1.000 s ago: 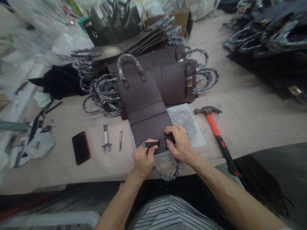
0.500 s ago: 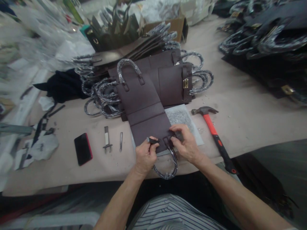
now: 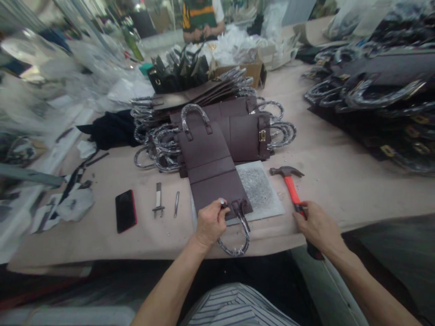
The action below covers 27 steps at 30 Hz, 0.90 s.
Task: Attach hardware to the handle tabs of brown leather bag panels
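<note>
My left hand [image 3: 211, 222] pinches a short metal punch [image 3: 223, 203], its round top end showing above the fingers, over the near end of a dark brown leather bag panel [image 3: 214, 154]. Beside it, a plastic-wrapped handle [image 3: 234, 251] hangs toward me at the table edge. My right hand [image 3: 316, 226] is closed around the black and red grip of a claw hammer [image 3: 291, 183], whose head points away from me on the table. Under the panel lies a pale, scuffed board [image 3: 261, 190]. The punch's lower tip is hidden by my fingers.
To the left lie a phone [image 3: 125, 211], a caliper-like tool [image 3: 158, 199] and a thin metal rod [image 3: 176, 203]. Stacked brown bag panels [image 3: 246, 136] with wrapped handles stand behind. More dark bags [image 3: 374, 86] pile up at right. A person [image 3: 203, 20] is across the table.
My right hand has left the bag panel and moved right onto the hammer's grip. The punch in my left hand has gone from slanted to more upright. The view has tilted up.
</note>
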### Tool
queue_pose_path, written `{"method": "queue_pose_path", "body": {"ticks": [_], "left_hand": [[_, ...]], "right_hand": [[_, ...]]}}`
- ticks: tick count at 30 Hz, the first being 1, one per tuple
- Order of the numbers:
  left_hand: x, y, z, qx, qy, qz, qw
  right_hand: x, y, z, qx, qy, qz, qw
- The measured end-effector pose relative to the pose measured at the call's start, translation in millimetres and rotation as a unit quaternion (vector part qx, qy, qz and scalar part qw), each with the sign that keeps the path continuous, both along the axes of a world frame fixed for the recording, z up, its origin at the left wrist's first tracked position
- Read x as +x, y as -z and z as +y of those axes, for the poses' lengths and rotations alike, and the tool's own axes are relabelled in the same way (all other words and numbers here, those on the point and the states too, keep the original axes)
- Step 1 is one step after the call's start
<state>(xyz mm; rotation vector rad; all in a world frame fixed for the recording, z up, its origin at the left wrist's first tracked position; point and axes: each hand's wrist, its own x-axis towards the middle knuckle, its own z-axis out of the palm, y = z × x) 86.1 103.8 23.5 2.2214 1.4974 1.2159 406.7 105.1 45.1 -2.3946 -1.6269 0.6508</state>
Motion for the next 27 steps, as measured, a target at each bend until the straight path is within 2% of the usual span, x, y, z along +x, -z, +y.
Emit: {"method": "queue_pose_path", "body": {"ticks": [1,2,5,6,8,9,10,12,13,14,16,19,21,24,27], "left_hand": [[1,0.5,1,-0.001,0.001,-0.002,1.0],[1,0.9,1,-0.002,0.003,-0.005,1.0],[2,1.9,2,-0.007,0.004,-0.021,1.0],[2,2.2,2,-0.01,0.005,-0.027,1.0],[2,2.8,2,-0.016,0.009,-0.032,0.999],[2,3.2,2,-0.019,0.011,-0.031,0.999],[2,3.5,2,-0.022,0.012,-0.029,0.999],[2,4.1,1,-0.019,0.014,-0.024,0.999],[2,4.4,1,-0.015,0.014,-0.023,1.0],[2,4.6,1,-0.012,0.015,-0.022,1.0],[2,4.9,1,-0.006,0.015,-0.017,1.0],[2,5.5,1,0.002,0.013,-0.004,1.0],[2,6.0,1,0.007,0.013,-0.005,1.0],[2,7.1,1,-0.001,0.013,-0.011,1.0],[1,8.6,1,-0.008,0.015,-0.006,1.0]], "right_hand": [[-2,-4.2,2,-0.026,0.037,0.096,0.994],[-4,-9.6,5,-0.053,0.063,0.201,0.976],[-18,-31.7,8,-0.109,0.102,0.455,0.878],[-24,-41.0,7,-0.113,0.111,0.493,0.856],[-37,-62.0,1,-0.09,0.121,0.512,0.845],[-43,-73.2,-4,-0.061,0.108,0.496,0.859],[-49,-84.4,-9,-0.021,0.074,0.455,0.887],[-57,-104.9,-19,0.082,-0.037,0.334,0.938],[-59,-113.2,-23,0.13,-0.104,0.269,0.949],[-61,-119.8,-26,0.172,-0.169,0.206,0.948],[-63,-128.0,-31,0.222,-0.282,0.094,0.929],[-64,-133.6,-34,0.248,-0.382,-0.019,0.89],[-66,-136.5,-36,0.275,-0.391,-0.039,0.877],[-68,-138.9,-38,0.334,-0.363,-0.021,0.87],[-69,-140.3,-37,0.299,-0.385,-0.047,0.872]]}}
